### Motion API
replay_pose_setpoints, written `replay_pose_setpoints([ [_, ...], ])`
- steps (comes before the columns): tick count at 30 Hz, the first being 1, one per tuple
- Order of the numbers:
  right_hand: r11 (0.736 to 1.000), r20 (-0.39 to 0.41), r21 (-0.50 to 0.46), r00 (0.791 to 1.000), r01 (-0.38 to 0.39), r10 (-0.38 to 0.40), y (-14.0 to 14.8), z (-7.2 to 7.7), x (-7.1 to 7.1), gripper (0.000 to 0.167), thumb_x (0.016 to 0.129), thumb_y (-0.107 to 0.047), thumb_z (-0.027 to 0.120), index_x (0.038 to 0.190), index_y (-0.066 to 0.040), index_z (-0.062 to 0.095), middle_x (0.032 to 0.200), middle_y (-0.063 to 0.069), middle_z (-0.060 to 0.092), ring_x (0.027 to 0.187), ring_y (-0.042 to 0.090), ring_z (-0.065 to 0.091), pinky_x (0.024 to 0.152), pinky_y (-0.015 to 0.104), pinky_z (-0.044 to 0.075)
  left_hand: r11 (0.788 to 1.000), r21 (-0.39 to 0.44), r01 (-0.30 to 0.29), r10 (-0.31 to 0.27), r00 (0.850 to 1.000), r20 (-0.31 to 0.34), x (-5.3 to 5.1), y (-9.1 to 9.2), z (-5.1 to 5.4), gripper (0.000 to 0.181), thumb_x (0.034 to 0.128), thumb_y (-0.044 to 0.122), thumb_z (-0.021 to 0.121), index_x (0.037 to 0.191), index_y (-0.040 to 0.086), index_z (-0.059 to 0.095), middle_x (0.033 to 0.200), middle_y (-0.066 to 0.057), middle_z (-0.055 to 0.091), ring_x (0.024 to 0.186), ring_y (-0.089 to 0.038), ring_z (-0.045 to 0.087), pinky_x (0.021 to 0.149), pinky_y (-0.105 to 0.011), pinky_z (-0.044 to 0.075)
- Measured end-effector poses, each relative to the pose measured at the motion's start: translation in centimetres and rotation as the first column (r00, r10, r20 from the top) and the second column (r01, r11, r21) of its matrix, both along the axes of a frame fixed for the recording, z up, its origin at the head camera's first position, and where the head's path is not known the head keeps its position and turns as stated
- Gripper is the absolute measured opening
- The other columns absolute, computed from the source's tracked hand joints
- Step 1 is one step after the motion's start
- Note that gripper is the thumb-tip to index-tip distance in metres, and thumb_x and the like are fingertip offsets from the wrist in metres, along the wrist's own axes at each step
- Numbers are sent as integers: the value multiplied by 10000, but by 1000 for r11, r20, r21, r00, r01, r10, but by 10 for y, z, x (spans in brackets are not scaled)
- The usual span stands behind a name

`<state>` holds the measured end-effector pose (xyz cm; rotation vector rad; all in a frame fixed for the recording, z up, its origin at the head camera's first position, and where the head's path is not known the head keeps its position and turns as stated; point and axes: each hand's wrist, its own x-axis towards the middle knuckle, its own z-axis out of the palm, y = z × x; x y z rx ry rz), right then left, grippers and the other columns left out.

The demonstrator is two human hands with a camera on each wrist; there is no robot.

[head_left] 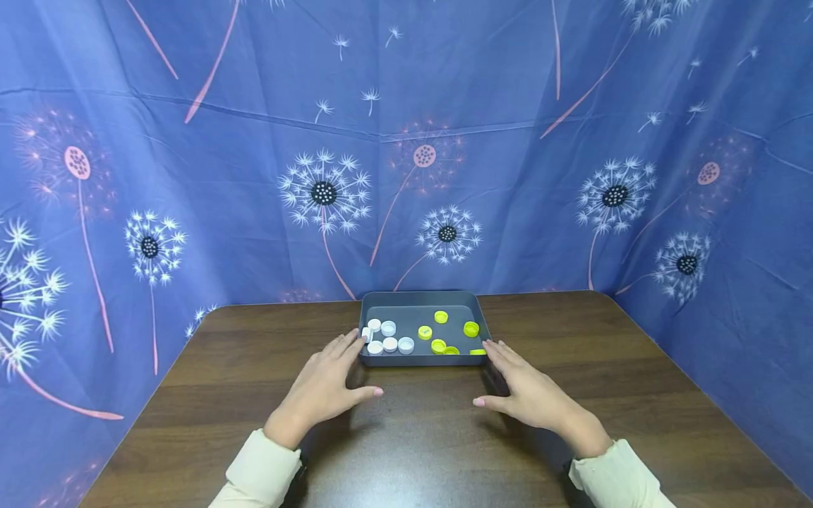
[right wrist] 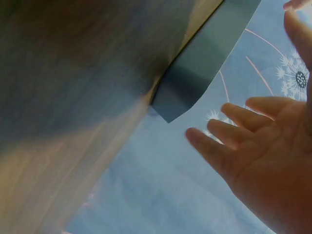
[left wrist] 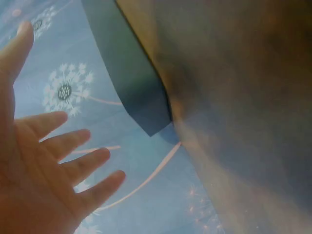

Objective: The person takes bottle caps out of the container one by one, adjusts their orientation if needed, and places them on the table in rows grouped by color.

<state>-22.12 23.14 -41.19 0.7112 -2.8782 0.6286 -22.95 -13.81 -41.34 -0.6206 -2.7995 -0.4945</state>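
Observation:
A dark grey tray [head_left: 424, 360] sits at the far side of the table. White bottle caps [head_left: 406, 345] are grouped in its left part, and yellow bottle caps [head_left: 471, 329] are spread over its right part. My left hand [head_left: 327, 384] is by the tray's front left corner, fingers stretched and thumb pointing inward. At the front right corner is my right hand [head_left: 530, 388], its fingers extended too. Both wrist views show spread fingers and the tray's outer wall [left wrist: 141, 92], with a gap to the left hand [left wrist: 48, 170] and right hand [right wrist: 263, 146]. Neither hand holds anything.
The brown wooden table [head_left: 419, 451] has its far edge just behind the tray. A blue cloth [head_left: 508, 85] with dandelion prints hangs behind the table and along both sides.

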Motion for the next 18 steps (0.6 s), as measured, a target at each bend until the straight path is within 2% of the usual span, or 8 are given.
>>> replay_pose_setpoints([
  [4,999,-79,-26,997,25,-27,-3,3,-6,829,848,-440,774,1494,-54,427,1499,146,465,1373,363,434,1038,571,407,994,109,-17,29,994,-105,-9,-3,4,782,818,536,762,1412,76,541,1460,-114,518,1305,-332,510,986,-587,443],
  [9,996,-142,-84,989,27,-39,-7,10,-17,620,859,-311,790,1386,-71,568,1331,94,615,1216,307,589,969,521,480,972,234,-8,46,986,-161,-21,-3,7,518,845,356,799,1258,79,656,1283,-82,649,1199,-270,602,973,-469,488],
  [13,991,-175,-134,984,-2,-21,-7,13,-29,449,857,-212,794,1259,-64,660,1199,35,679,1094,253,649,903,468,523,959,285,-16,51,992,-115,-31,3,5,368,861,256,793,1182,105,697,1180,-11,682,1004,-199,657,844,-403,534],
  [16,987,-188,-162,982,-14,-16,-7,12,-38,335,852,-146,791,1165,-68,702,1125,30,704,1026,245,667,860,453,535,950,311,-31,54,996,-65,-38,9,1,268,866,196,784,1114,116,721,1111,25,684,838,-141,619,733,-344,513],
  [18,986,-184,-168,983,-15,-17,-7,12,-43,275,858,-117,779,1121,-65,715,1093,47,714,989,246,674,839,448,539,943,332,-31,46,998,-36,-41,12,-2,207,863,147,781,1060,102,736,1070,28,683,796,-143,597,706,-334,492],
])
